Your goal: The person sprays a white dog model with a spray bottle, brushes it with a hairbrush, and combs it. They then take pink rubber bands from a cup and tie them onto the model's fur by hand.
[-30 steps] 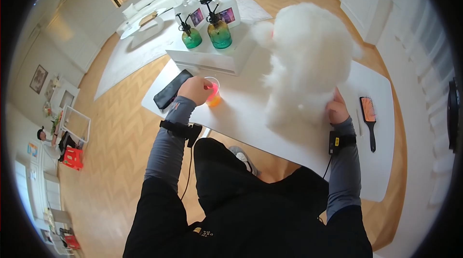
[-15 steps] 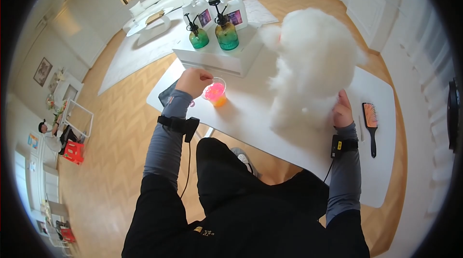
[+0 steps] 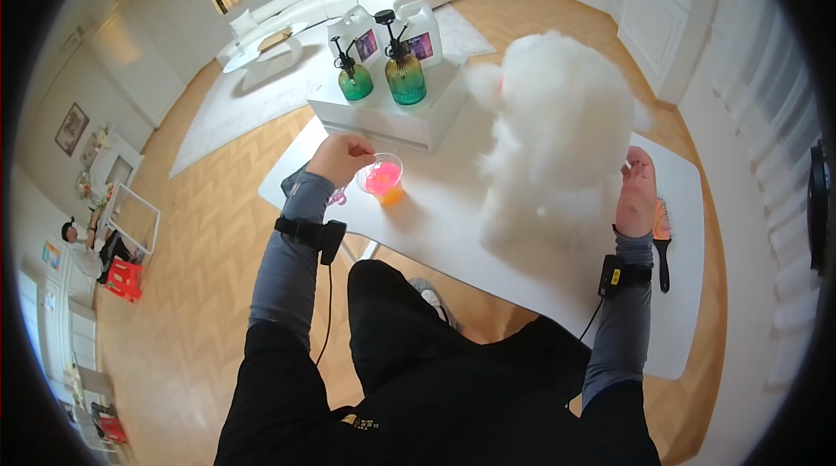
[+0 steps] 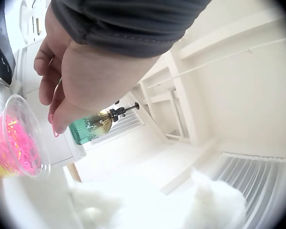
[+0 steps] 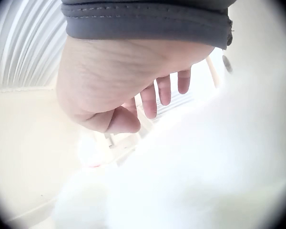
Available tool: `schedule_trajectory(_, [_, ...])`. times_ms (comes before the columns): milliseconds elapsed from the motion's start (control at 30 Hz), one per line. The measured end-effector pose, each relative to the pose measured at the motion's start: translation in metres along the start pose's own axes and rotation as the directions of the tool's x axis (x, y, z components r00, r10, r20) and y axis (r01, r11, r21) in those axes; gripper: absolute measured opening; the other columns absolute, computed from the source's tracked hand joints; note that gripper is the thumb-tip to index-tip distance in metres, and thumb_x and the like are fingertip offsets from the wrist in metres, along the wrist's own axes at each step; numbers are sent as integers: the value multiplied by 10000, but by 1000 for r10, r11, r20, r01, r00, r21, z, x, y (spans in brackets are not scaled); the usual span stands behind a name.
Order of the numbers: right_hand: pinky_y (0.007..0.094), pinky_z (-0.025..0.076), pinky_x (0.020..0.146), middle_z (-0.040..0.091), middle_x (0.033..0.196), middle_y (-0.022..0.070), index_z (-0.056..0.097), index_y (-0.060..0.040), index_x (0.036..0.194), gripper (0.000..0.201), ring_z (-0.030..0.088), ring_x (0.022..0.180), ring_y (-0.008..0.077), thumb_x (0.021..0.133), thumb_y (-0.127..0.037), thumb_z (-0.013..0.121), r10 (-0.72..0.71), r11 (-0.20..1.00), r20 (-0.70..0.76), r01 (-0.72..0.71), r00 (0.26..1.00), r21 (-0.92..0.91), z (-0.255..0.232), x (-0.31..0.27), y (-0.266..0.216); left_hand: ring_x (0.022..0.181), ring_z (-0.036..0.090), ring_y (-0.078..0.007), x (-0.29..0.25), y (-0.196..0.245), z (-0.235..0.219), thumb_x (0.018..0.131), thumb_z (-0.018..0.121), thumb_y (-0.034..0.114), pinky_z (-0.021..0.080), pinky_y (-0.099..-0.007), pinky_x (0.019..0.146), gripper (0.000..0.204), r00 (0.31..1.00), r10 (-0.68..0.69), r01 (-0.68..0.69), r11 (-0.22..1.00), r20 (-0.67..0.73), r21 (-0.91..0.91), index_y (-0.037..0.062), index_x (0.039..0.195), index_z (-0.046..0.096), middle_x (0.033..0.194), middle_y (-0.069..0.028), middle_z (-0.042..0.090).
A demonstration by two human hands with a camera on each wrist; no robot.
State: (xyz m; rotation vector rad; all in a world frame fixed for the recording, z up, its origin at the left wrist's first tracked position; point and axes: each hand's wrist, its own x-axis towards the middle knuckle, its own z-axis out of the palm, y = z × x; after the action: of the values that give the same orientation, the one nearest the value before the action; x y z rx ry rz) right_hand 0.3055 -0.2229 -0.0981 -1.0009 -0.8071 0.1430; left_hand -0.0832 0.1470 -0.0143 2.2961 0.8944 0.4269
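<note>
My left hand (image 3: 341,158) is beside a clear plastic cup (image 3: 380,177) of pink and orange-yellow bands. In the left wrist view, the thumb and finger of the left hand (image 4: 78,76) pinch a small pink band (image 4: 54,126) just outside the cup (image 4: 21,143). On the table, a fluffy white figure (image 3: 557,118) stands upright. My right hand (image 3: 638,192) is at its right side, fingers extended and slightly bent. The right wrist view has the hand (image 5: 128,86) holding nothing, close to the white fur (image 5: 195,157); whether they touch I cannot tell.
Two green-amber spray bottles (image 3: 405,78) and white jugs (image 3: 422,35) stand on a white box (image 3: 374,118) behind the cup. A paddle brush (image 3: 664,248) lies right of the right hand. Pink-handled scissors (image 3: 337,198) and a dark pouch (image 3: 292,180) are partly behind the left wrist.
My left hand has come up out of the cup and moved to its upper left rim. The right hand has shifted outward and its fingers have extended, now partly covering the brush.
</note>
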Motion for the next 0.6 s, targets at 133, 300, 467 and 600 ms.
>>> schedule_trajectory(133, [411, 321, 1153, 568, 1342, 113, 539, -1, 1361, 624, 464, 1355, 239, 760, -161, 588, -203, 977, 24, 205, 979, -63, 17, 11, -40, 793, 674, -105, -3, 21, -4, 934, 752, 75, 551, -269, 750, 130, 995, 40, -41, 999, -91, -5, -19, 1025, 745, 865, -28, 728])
schedule_trajectory(300, [338, 396, 1047, 626, 1212, 129, 658, 21, 1124, 225, 561, 1147, 223, 922, -64, 607, -426, 896, 6, 423, 905, -138, 49, 23, -91, 714, 608, -69, -14, 90, -7, 914, 770, 70, 500, -245, 662, 116, 932, 234, -304, 920, -277, -246, 9, 1007, 739, 806, -19, 705])
schedule_trajectory(467, [301, 477, 809, 658, 954, 93, 689, -4, 946, 60, 622, 911, 214, 888, 8, 698, -505, 813, 132, 521, 853, -260, 107, 12, -151, 817, 592, -58, -40, 196, -7, 943, 733, -26, 481, -217, 761, 117, 819, 444, -533, 823, -363, -197, 2, 1050, 693, 914, 5, 674])
schedule_trajectory(600, [329, 503, 738, 692, 879, 110, 750, -38, 939, 117, 661, 810, 268, 837, -66, 798, -556, 694, 277, 621, 784, -365, 151, 19, -183, 835, 586, -62, -48, 255, 5, 936, 743, -30, 481, -221, 774, 123, 751, 544, -627, 766, -373, -145, 1, 1042, 691, 931, 2, 671])
